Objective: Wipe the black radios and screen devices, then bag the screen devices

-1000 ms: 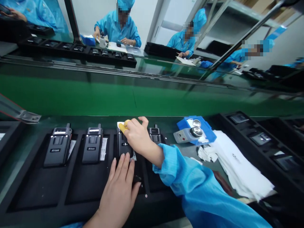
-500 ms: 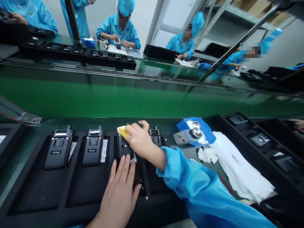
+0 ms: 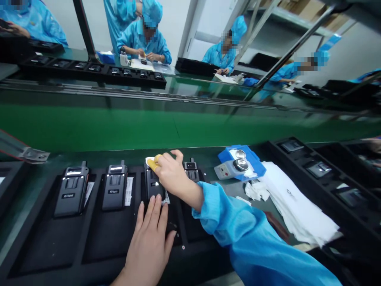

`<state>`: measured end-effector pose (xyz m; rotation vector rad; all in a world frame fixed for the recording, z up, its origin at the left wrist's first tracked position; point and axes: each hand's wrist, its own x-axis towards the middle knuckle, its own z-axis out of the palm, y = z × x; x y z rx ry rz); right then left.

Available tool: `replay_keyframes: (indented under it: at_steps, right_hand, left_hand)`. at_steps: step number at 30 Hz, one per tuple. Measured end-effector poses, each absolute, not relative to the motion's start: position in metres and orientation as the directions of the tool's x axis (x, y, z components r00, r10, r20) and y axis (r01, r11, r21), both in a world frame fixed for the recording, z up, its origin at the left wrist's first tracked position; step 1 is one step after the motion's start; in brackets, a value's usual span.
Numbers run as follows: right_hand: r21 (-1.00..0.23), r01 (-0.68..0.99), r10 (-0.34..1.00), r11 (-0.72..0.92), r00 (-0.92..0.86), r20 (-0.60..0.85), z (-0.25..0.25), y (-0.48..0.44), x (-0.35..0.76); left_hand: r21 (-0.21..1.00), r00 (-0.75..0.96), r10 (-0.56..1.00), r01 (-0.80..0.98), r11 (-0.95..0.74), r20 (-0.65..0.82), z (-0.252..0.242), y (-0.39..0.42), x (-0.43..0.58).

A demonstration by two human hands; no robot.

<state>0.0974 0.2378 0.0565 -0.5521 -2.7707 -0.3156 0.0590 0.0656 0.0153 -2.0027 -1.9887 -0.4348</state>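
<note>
A long black foam tray [image 3: 44,246] in front of me holds several black handheld radios standing in slots. My left hand [image 3: 150,238] lies flat on the tray, fingers stretched out, fingertips touching the bottom of the third radio [image 3: 153,184]. My right hand [image 3: 169,172], in a blue sleeve and with a yellow finger cot, presses a small white cloth [image 3: 149,161] against the top of that same radio. Two radios [image 3: 72,190] [image 3: 114,186] stand to the left and one [image 3: 192,169] is partly hidden behind my right wrist.
A blue dish with a small grey device [image 3: 238,165] sits right of my hand, beside a pile of white cloths [image 3: 297,206]. Another black tray [image 3: 321,171] lies at the right. A green conveyor belt [image 3: 178,127] runs beyond. Several workers in blue sit across it.
My hands have hardly moved on the third radio. The view has shifted slightly, and a person in blue has come to stand at the far bench.
</note>
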Motion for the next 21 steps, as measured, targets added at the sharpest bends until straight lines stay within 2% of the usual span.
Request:
replay_keyframes:
  at_steps: [7,11,17,21]
  right_hand:
    - [0.201,0.558,0.469,0.805,-0.806,0.359,0.06,0.259,0.134]
    - [0.193,0.515,0.415,0.835,-0.821,0.393,0.058,0.252,0.124]
    - [0.186,0.435,0.355,0.881,-0.868,0.348,0.052,0.243,0.119]
    - [0.185,0.502,0.407,0.845,-0.828,0.386,0.053,0.236,0.143]
  left_hand:
    - [0.049,-0.02,0.915,0.999,0.0,0.404,0.015,0.065,0.061]
    - [0.095,-0.042,0.923,0.995,0.006,0.381,0.012,0.063,0.062]
    - [0.07,-0.021,0.929,0.998,-0.005,0.37,0.013,0.064,0.061]
    - [0.148,-0.07,0.929,0.989,0.016,0.362,0.018,0.065,0.062]
